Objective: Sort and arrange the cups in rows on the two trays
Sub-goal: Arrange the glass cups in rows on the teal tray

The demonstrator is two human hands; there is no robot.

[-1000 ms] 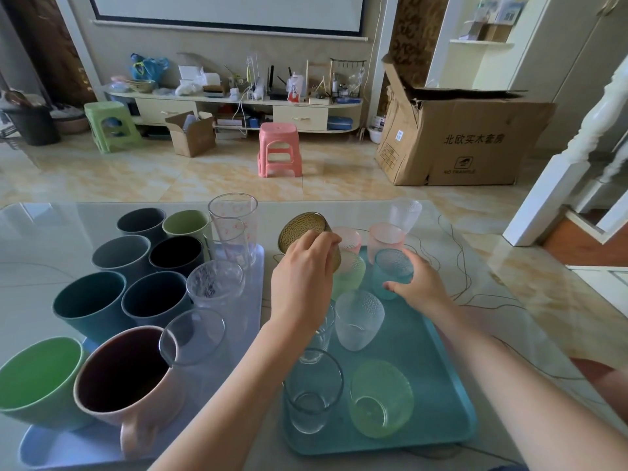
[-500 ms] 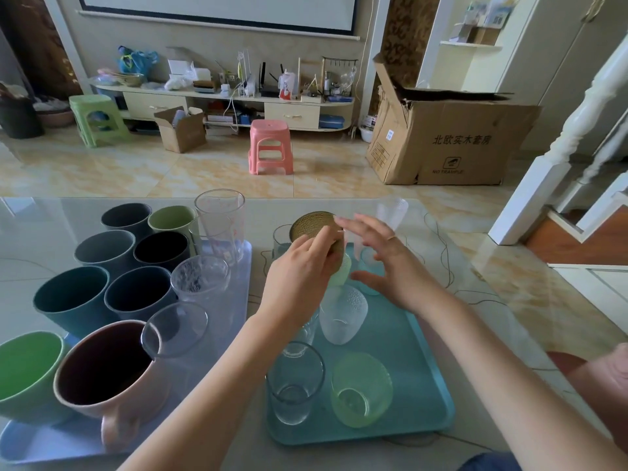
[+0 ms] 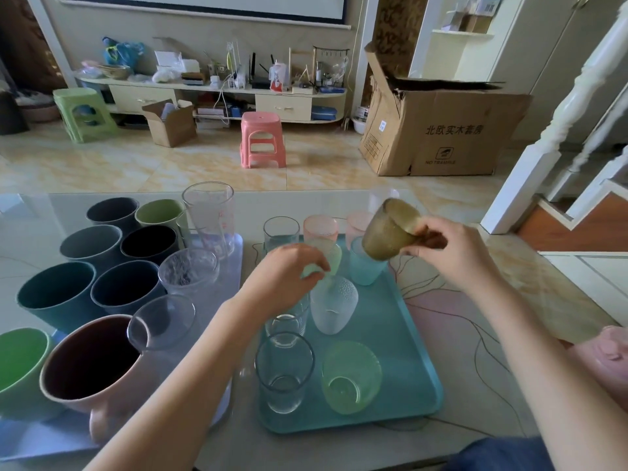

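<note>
Head view: right hand (image 3: 452,256) pinches amber cup (image 3: 389,232) by its base, tipped, held above blue cup (image 3: 365,265) at approx 1 o'clock on teal tray (image 3: 401,334). Left hand (image 3: 285,277) curls fingers round pale green cup (image 3: 331,258), mid-tray. Risks, imo: amber cup slips from the thin pinch & drops on glasses below; left forearm sweeps the clear glass (image 3: 283,372) at 6 o'clock. Hidden: green cup's lower half behind left hand; far-row cups overlap, count unclear.
</note>
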